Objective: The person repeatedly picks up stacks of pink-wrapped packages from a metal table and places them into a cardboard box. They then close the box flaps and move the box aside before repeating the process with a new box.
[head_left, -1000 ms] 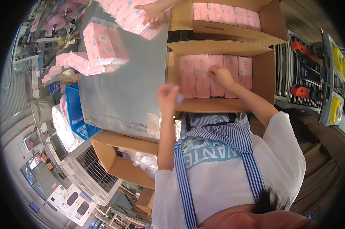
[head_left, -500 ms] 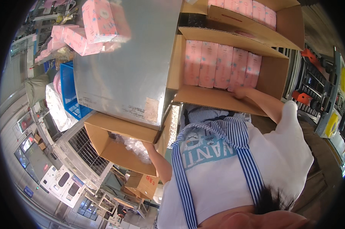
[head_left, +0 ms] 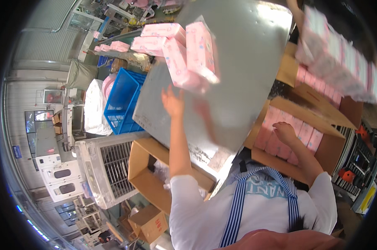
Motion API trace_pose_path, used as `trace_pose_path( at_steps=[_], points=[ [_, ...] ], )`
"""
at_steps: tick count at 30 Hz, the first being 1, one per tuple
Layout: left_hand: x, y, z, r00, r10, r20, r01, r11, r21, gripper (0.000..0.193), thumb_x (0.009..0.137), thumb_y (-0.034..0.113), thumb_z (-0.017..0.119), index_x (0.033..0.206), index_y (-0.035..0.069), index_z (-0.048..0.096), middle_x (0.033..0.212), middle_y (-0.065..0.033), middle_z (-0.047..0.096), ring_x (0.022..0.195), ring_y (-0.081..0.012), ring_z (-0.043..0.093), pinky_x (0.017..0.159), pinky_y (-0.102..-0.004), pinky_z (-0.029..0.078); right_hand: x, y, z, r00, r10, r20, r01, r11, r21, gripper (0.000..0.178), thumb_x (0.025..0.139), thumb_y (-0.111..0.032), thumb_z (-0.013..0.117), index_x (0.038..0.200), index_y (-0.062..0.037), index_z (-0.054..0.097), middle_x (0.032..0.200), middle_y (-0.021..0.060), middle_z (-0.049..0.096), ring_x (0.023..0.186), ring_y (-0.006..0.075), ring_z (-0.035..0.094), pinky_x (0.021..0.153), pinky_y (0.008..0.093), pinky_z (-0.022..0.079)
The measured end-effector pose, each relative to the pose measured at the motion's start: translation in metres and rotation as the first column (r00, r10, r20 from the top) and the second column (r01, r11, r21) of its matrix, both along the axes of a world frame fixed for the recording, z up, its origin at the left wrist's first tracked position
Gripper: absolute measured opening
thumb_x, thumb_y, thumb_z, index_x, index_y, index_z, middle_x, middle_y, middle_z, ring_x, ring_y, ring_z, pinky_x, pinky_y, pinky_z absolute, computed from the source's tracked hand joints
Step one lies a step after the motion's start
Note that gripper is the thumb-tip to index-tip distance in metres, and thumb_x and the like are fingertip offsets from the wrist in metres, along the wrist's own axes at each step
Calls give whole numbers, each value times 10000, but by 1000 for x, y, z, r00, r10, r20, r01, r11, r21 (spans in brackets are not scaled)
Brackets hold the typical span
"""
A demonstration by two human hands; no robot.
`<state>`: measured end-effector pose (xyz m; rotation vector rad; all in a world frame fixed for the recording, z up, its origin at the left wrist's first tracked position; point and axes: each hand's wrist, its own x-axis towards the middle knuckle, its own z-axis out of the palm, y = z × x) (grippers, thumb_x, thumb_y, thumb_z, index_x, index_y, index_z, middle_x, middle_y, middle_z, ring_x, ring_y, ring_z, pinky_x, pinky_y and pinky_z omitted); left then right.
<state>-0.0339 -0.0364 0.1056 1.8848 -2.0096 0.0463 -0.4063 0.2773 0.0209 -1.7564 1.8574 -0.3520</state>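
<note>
My left hand (head_left: 172, 101) is stretched over the metal table with its fingers spread, holding nothing. Just beyond it, several pink tissue packs (head_left: 200, 50) lie in a loose heap at the table's left side. Over the open carton (head_left: 276, 163) on the right, my right hand (head_left: 285, 132) rests on or just above a row of pink tissue packs (head_left: 267, 127) standing inside, its fingers loosely extended. At the upper right, another person's hand (head_left: 296, 14) is at a blurred block of tissue packs (head_left: 336, 58) above the far carton.
The grey metal table (head_left: 238, 66) spreads before me. Left of it stand a blue crate (head_left: 121, 102) and a white grilled unit (head_left: 109, 168). A smaller carton (head_left: 147, 183) with clear plastic pieces sits by my left arm. A second carton (head_left: 347, 110) adjoins the right one.
My left hand has left the carton of plastic pieces and reached over the table. My right hand has risen from the carton's near edge. The other person's tissue block has come into view.
</note>
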Motion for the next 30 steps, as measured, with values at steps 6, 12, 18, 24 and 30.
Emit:
trace_pose_path(
  at_steps=[6, 12, 18, 24, 30],
  points=[
    [-75, -69, 27, 994, 16, 111, -65, 889, 454, 952, 686, 470, 680, 1462, 218, 190, 1496, -222, 170, 1247, -451, 388, 967, -467, 418, 38, -135, 74, 997, 37, -62, -56, 936, -349, 182, 785, -124, 564, 944, -58, 621, 949, 126, 616, 904, 338, 566, 808, 429, 466],
    [-17, 39, 19, 990, -107, 91, 66, 927, 371, 892, 722, 415, 684, 1456, 200, 223, 1315, -241, 381, 1097, -437, 485, 897, -479, 445, 81, -297, 123, 885, 119, -451, -359, 791, -495, 586, 742, -7, 587, 1303, -121, 463, 1368, 88, 448, 1189, 311, 447, 1012, 439, 362],
    [14, 157, 33, 916, 103, -388, 166, 783, 599, 852, 815, 449, 641, 1463, 116, 200, 1145, -252, 478, 855, -377, 589, 710, -450, 500, 126, -435, 116, 298, 563, -771, -904, 425, -39, 687, 744, -192, 660, 1366, -121, 377, 1363, 87, 451, 1250, 253, 430, 1128, 514, 177],
    [14, 176, 13, 810, 92, -579, 281, 806, 521, 864, 816, 423, 655, 1467, 105, 185, 1036, -217, 553, 757, -313, 629, 639, -387, 515, 249, -444, 161, 465, 654, -596, -673, 699, 242, 819, 725, -492, 684, 1337, -37, 385, 1233, 141, 516, 1204, 270, 463, 1069, 520, 269],
    [24, 155, 22, 801, 107, -589, 278, 805, 524, 909, 807, 422, 669, 1465, 64, 153, 1173, -220, 519, 945, -354, 593, 785, -407, 494, 190, -521, 137, 797, 72, -600, -189, 973, -134, 888, 702, -479, 727, 1386, -61, 345, 1274, 191, 480, 1179, 307, 489, 977, 533, 349]
  ],
)
